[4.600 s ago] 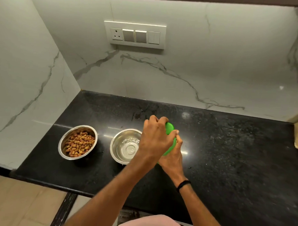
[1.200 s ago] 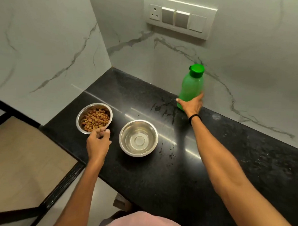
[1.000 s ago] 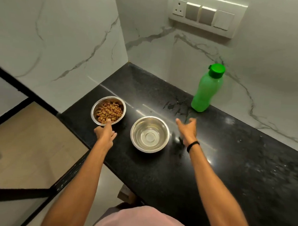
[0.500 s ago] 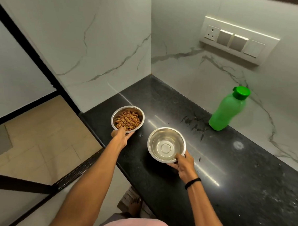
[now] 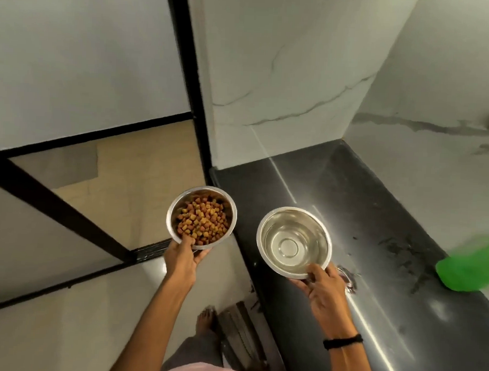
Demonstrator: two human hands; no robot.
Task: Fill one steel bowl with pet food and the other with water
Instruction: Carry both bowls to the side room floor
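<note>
My left hand (image 5: 182, 258) grips the near rim of a steel bowl (image 5: 175, 207) full of brown pet food (image 5: 202, 221), thumb inside the rim. That bowl is lifted and hangs over the floor, left of the counter edge. My right hand (image 5: 321, 287) grips the near rim of the second steel bowl (image 5: 266, 228), which holds clear water (image 5: 291, 243), thumb over the rim. This bowl is raised above the black counter (image 5: 376, 219). A green bottle (image 5: 469, 268) stands blurred at the right edge.
White marble walls enclose the counter at its left end and back. Left of the counter lies beige floor (image 5: 132, 169) with black frame bars (image 5: 57, 205) crossing it. My bare foot (image 5: 205, 319) stands below, beside the counter front. Wet smears mark the counter near the bottle.
Both bowls have been lifted off the counter; the food bowl has moved left past the counter edge. The view has swung left, pushing the green bottle to the right edge.
</note>
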